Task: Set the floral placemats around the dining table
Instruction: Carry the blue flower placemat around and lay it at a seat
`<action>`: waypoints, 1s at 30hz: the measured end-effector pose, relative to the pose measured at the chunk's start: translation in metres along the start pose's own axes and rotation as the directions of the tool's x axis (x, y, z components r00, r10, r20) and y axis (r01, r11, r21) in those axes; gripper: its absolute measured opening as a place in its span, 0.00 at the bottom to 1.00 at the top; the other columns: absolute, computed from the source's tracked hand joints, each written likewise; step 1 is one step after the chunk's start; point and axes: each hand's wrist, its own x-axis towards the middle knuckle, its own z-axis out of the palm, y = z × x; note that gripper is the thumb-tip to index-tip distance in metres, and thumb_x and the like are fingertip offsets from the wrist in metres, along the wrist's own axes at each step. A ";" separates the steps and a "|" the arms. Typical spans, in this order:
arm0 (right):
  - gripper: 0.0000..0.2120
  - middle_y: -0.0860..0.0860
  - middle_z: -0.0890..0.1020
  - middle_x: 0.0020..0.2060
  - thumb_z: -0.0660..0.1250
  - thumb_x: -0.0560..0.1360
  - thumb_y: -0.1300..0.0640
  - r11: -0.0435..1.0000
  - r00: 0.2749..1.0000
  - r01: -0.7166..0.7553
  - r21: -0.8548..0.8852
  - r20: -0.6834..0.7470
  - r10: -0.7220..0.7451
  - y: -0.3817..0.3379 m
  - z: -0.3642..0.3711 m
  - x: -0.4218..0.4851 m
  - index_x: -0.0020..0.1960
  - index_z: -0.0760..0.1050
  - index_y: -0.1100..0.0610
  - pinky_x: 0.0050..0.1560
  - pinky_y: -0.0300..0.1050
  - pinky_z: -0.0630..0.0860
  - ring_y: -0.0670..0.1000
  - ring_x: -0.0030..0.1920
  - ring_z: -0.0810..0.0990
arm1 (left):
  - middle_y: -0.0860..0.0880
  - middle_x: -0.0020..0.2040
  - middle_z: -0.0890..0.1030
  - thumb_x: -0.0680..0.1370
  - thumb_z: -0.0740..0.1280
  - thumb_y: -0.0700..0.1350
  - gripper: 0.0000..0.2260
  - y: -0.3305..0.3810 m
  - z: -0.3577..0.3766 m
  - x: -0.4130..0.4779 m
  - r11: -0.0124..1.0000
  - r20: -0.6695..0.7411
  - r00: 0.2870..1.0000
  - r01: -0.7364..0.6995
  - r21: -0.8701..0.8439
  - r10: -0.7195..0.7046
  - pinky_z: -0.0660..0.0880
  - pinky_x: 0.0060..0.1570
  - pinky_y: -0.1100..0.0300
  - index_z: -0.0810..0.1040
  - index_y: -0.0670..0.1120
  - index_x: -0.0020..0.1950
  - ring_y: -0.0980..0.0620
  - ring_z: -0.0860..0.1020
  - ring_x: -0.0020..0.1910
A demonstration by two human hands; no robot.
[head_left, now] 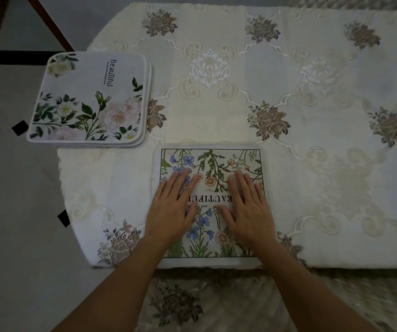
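A floral placemat [213,164] with blue and orange flowers and the word BEAUTIFUL lies flat at the table's near edge. My left hand [172,207] rests palm down on its left half, fingers spread. My right hand [249,207] lies flat on its right half in the same way. Neither hand grips anything. A stack of placemats [89,99] with white roses and green leaves sits at the table's left corner, partly overhanging the edge.
The dining table [312,92] is covered by a cream embroidered tablecloth with brown flower motifs, which hangs down over the near edge. Pale floor tiles [13,212] lie to the left. A dark wooden leg [49,22] stands at the upper left.
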 end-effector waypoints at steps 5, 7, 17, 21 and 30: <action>0.36 0.53 0.42 0.81 0.48 0.81 0.36 0.998 0.999 -0.051 0.046 0.013 0.051 0.012 -0.003 -0.003 0.81 0.41 0.53 0.79 0.52 0.44 0.51 0.80 0.39 | 0.50 0.82 0.46 0.81 0.51 0.58 0.28 0.003 -0.005 0.001 0.992 -0.003 0.993 0.116 -0.054 -0.116 0.41 0.78 0.52 0.50 0.54 0.81 0.53 0.41 0.80; 0.36 0.52 0.40 0.80 0.45 0.81 0.35 0.996 0.997 -0.075 0.044 0.040 0.073 0.010 -0.006 -0.001 0.81 0.38 0.52 0.79 0.51 0.42 0.50 0.79 0.37 | 0.52 0.81 0.43 0.80 0.51 0.59 0.29 0.005 -0.012 0.007 0.988 0.047 0.990 0.134 -0.078 -0.131 0.38 0.77 0.54 0.48 0.56 0.81 0.54 0.38 0.79; 0.30 0.53 0.62 0.78 0.50 0.79 0.38 0.968 0.979 -0.202 0.149 0.045 0.197 -0.001 -0.081 -0.015 0.79 0.55 0.47 0.75 0.57 0.61 0.57 0.78 0.58 | 0.51 0.80 0.55 0.79 0.59 0.60 0.30 0.023 -0.080 -0.008 0.979 0.088 0.977 0.196 -0.047 -0.192 0.49 0.77 0.44 0.54 0.57 0.79 0.49 0.52 0.79; 0.28 0.54 0.65 0.76 0.56 0.80 0.41 0.980 0.984 -0.165 0.112 -0.045 0.171 -0.008 -0.115 -0.036 0.78 0.60 0.49 0.75 0.57 0.61 0.58 0.77 0.61 | 0.50 0.79 0.60 0.78 0.60 0.61 0.31 0.044 -0.098 -0.028 0.989 -0.020 0.989 0.147 -0.017 -0.147 0.53 0.77 0.44 0.58 0.55 0.79 0.49 0.57 0.78; 0.27 0.57 0.75 0.69 0.65 0.76 0.44 0.998 0.955 -0.053 -0.038 -0.295 0.040 -0.015 -0.158 -0.074 0.72 0.71 0.54 0.70 0.59 0.68 0.59 0.70 0.72 | 0.49 0.74 0.71 0.75 0.56 0.64 0.31 0.083 -0.142 -0.042 0.998 -0.205 0.979 0.004 0.065 0.009 0.64 0.72 0.44 0.65 0.54 0.76 0.46 0.68 0.73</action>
